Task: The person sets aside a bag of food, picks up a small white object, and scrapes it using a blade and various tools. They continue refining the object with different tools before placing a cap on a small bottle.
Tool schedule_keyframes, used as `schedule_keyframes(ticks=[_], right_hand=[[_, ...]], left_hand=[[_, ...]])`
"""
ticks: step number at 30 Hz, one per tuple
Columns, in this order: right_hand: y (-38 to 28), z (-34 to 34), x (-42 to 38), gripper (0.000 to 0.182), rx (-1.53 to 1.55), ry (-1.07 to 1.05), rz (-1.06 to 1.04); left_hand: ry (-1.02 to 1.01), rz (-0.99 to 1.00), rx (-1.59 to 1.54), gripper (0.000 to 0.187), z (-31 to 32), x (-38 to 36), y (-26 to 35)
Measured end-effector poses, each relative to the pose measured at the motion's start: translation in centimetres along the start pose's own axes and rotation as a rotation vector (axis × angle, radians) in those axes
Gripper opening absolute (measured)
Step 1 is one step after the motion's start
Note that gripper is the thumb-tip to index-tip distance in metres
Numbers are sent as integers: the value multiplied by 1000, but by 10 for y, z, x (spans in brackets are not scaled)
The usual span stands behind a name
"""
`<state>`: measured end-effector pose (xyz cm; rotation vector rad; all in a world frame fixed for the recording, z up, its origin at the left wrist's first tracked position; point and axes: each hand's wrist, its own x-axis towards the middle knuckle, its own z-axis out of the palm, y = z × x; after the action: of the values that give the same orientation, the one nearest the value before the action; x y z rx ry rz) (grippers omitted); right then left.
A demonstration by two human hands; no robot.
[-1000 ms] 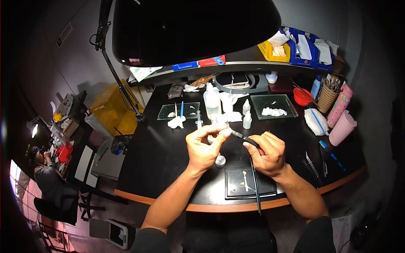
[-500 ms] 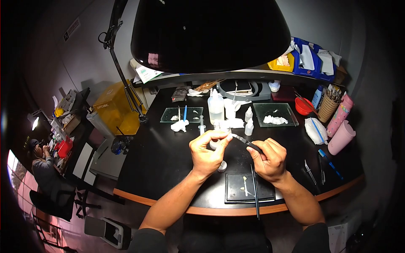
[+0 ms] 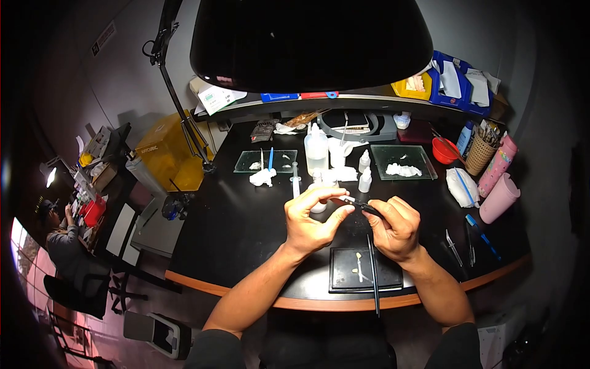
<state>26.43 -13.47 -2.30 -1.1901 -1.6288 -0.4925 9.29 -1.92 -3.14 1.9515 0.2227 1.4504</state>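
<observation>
My right hand is closed round a dark, slim tool whose tip points left. The tip meets a small pale piece at my left hand, whose thumb and index finger are apart around it; whether the fingers touch the piece is too small to tell. Both hands are above the black table. Below them lies a dark square plate with small pale bits on it, and a long thin brush rests across its right side. Behind the left hand are white containers, partly hidden by it.
A clear bottle, small dropper bottles and two glass slabs stand or lie further back. At right are a red bowl and a pink cup. A black lamp hangs above; a person sits far left.
My left thumb and index finger have moved apart from their pinch. The tool has shifted slightly down and right, and both hands sit a little further right in view.
</observation>
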Motion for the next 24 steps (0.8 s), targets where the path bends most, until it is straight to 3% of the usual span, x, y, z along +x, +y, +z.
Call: schedule_keyframes(ticks=[4,8,12,24], right_hand=[[4,2,-2,19,16,28,-22],[7,1,-1,20,20,20,-41],[10,0,-1,23,24,-17,3],[14,0,0,21,22,-24,58]], left_hand=[[-27,-77,-43,32,-1,-3,-11],[-63,-275,-338,26,-2,-1,-14],[-91,-342,-417,23,-3,-1,-22],[-68,-387,-381,24,-5,0,-19]])
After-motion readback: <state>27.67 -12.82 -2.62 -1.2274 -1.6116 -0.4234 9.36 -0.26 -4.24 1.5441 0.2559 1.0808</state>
